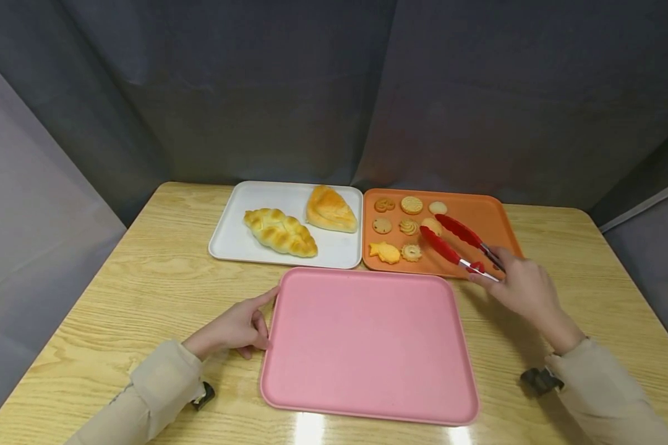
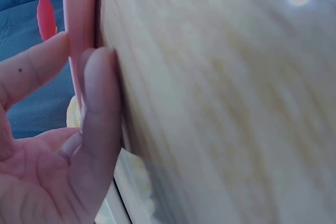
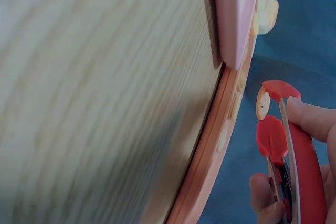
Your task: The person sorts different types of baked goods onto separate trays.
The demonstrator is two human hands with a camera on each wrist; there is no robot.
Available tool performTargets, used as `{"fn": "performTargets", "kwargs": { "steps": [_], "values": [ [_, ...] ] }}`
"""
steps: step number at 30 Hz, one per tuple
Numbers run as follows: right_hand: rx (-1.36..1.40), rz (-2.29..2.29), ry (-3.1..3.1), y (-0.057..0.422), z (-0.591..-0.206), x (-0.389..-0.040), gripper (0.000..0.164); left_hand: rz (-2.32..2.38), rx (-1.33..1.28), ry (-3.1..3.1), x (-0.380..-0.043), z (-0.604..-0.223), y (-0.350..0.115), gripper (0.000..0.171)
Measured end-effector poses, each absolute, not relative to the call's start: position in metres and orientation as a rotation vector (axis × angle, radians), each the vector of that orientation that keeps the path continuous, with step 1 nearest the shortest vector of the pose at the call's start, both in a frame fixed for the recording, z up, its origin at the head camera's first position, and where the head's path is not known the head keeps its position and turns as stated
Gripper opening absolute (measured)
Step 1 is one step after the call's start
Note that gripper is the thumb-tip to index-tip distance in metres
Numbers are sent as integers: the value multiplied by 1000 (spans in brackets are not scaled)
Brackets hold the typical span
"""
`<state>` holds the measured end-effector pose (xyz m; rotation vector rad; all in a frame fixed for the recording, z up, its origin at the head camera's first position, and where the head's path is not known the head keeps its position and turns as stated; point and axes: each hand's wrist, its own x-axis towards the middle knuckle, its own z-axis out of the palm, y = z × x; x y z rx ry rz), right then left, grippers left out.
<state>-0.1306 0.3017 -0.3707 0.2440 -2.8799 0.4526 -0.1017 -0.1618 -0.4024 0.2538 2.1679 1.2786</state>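
Observation:
Red-tipped metal tongs (image 1: 458,247) are gripped by my right hand (image 1: 520,287). Their tips stand either side of a round cookie (image 1: 432,226) over the orange tray (image 1: 481,219). The right wrist view shows the cookie (image 3: 262,103) beside the upper red tip, seemingly raised above the tray rim. My left hand (image 1: 236,324) touches the left edge of a pink tray (image 1: 370,346), its index finger extended. Up close in the left wrist view, the fingertips of this hand (image 2: 58,150) rest against the pink tray's rim (image 2: 81,19).
Several other cookies, including a fish-shaped one (image 1: 386,252), lie on the orange tray. Left of it, a white tray (image 1: 231,238) bears a braided bread (image 1: 281,232) and a triangular bread (image 1: 331,210). Dark curtains (image 1: 267,93) hang behind the wooden table (image 1: 161,259).

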Motion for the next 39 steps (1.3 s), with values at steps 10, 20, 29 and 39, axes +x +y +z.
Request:
{"fn": "performTargets", "kwargs": {
  "steps": [10, 20, 29, 39],
  "values": [
    [119, 440, -3013, 312, -374, -145, 76, 1285, 261, 2157, -102, -403, -162, 96],
    [43, 465, -3081, 314, -379, -155, 75, 1289, 246, 2156, -102, -402, -163, 96],
    [31, 489, -3064, 316, -379, -152, 75, 1290, 247, 2152, -102, -402, -162, 96],
    [60, 562, -3002, 316, -372, -120, 71, 1292, 245, 2149, -102, -402, -163, 96]
  ]
}}
